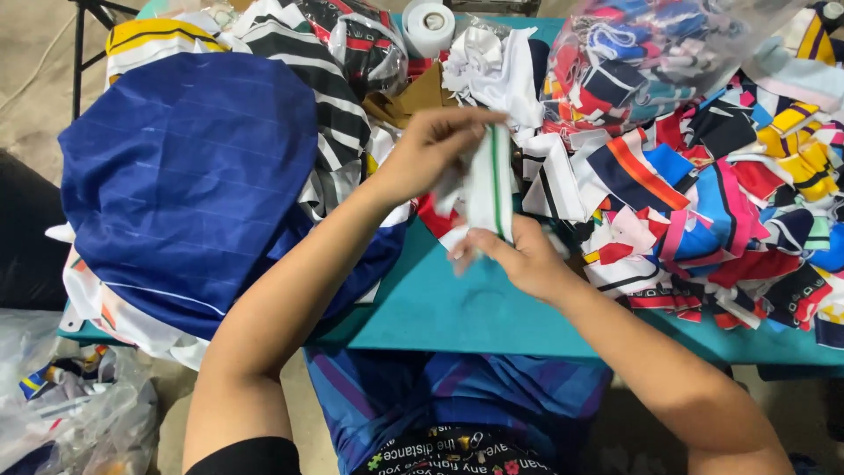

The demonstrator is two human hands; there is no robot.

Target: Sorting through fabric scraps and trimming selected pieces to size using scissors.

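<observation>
Both hands, the left hand (pixel 428 151) pinching from above and the right hand (pixel 519 256) from below, grasp a white green-striped collar piece (pixel 492 183) above the teal table (pixel 457 312), near a clear plastic bag (pixel 646 48) stuffed with coloured collar pieces.

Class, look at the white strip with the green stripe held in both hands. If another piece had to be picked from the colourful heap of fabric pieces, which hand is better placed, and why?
Probably the right hand: it holds the strip at its lower end, right beside the heap. The left hand grips the top, nearer the blue cloth.
</observation>
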